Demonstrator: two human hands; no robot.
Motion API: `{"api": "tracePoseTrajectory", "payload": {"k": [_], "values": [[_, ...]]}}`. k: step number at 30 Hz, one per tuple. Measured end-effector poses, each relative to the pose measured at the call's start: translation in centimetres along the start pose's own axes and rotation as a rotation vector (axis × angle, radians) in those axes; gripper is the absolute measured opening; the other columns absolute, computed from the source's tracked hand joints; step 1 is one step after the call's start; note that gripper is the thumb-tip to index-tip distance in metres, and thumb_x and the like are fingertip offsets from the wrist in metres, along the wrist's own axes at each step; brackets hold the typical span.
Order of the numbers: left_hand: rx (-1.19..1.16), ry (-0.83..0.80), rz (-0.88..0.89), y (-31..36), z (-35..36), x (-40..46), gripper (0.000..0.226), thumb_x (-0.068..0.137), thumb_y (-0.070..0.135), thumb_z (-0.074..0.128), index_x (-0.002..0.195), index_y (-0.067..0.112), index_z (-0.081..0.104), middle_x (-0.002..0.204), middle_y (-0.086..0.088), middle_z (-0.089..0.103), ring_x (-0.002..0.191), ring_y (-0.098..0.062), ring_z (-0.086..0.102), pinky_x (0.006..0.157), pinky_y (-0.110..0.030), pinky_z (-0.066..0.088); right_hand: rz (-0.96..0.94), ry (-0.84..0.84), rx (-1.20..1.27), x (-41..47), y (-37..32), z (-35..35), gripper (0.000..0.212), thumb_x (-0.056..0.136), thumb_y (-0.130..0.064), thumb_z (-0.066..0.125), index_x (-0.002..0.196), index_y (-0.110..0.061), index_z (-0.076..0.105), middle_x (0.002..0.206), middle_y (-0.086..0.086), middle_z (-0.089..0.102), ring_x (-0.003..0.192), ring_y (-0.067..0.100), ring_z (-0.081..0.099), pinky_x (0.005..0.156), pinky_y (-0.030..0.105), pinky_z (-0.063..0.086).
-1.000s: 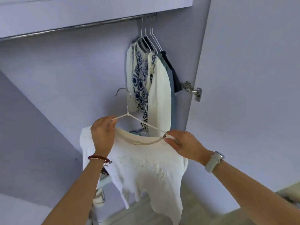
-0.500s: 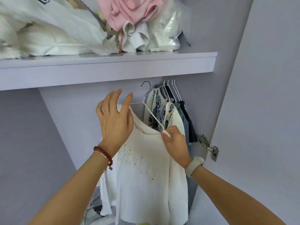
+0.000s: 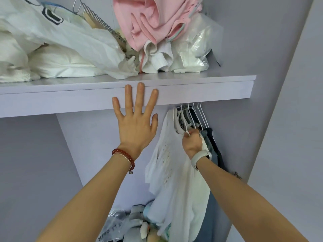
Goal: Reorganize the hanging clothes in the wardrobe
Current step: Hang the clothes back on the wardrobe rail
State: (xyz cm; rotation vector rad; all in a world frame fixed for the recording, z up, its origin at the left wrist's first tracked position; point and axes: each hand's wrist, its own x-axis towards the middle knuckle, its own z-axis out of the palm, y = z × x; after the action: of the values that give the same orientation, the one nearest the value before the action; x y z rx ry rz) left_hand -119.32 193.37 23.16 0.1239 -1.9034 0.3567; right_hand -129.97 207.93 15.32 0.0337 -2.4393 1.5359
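Left hand (image 3: 135, 123) splayed flat before shelf (image 3: 209, 89) — right hand (image 3: 192, 142) grips white shirt's (image 3: 167, 172) hanger (image 3: 180, 126)

Matt shelf (image 3: 192, 91); cloth shirt (image 3: 174, 172)

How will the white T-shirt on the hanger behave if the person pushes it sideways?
The white T-shirt probably swings and folds rather than resisting: it hangs limp with soft creases. It seems light, since the right hand manages it alone by the hanger. It may bunch against the neighbouring clothes.

Left hand (image 3: 135, 122) spread before shelf (image 3: 209, 89); right hand (image 3: 192, 141) grips white shirt's (image 3: 171, 172) hanger.
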Motion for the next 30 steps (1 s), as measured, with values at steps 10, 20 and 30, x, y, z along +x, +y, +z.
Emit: {"api": "tracePoseTrajectory", "payload": {"k": [10, 20, 30], "values": [[-0.028, 0.006, 0.016, 0.3, 0.0, 0.0, 0.068, 0.086, 0.037, 0.052, 0.146, 0.023, 0.021, 0.149, -0.017, 0.026, 0.135, -0.037, 0.008, 0.102, -0.063, 0.006, -0.202, -0.115, -0.115, -3.8, 1.2, -2.9, 0.038, 0.091, -0.008, 0.047, 0.128, -0.003, 0.044, 0.125, 0.017, 0.047, 0.112, 0.030, 0.049, 0.092, 0.030, 0.039], [-0.558, -0.239, -0.004, 7.4, -5.1, -8.1, 0.058, 0.083, 0.023, 0.048, 0.140, 0.017, 0.039, 0.149, -0.020, 0.026, 0.137, -0.042, 0.021, 0.105, -0.065, 0.009, -0.401, 0.111, -0.548, -18.3, 7.1, -13.6, 0.047, 0.089, -0.009, 0.048, 0.135, -0.004, 0.041, 0.139, 0.019, 0.042, 0.128, 0.036, 0.039, 0.104, 0.051, 0.035], [-1.048, -0.864, 0.454, 23.1, -18.1, -27.1, 0.044, 0.086, 0.020, 0.058, 0.129, 0.012, 0.052, 0.139, -0.015, 0.046, 0.131, -0.037, 0.038, 0.102, -0.058, 0.030, 0.240, 0.158, -0.804, -43.2, 20.9, -25.8, 0.047, 0.094, -0.021, 0.041, 0.140, -0.015, 0.033, 0.145, 0.006, 0.035, 0.135, 0.025, 0.029, 0.110, 0.038, 0.022]]}}
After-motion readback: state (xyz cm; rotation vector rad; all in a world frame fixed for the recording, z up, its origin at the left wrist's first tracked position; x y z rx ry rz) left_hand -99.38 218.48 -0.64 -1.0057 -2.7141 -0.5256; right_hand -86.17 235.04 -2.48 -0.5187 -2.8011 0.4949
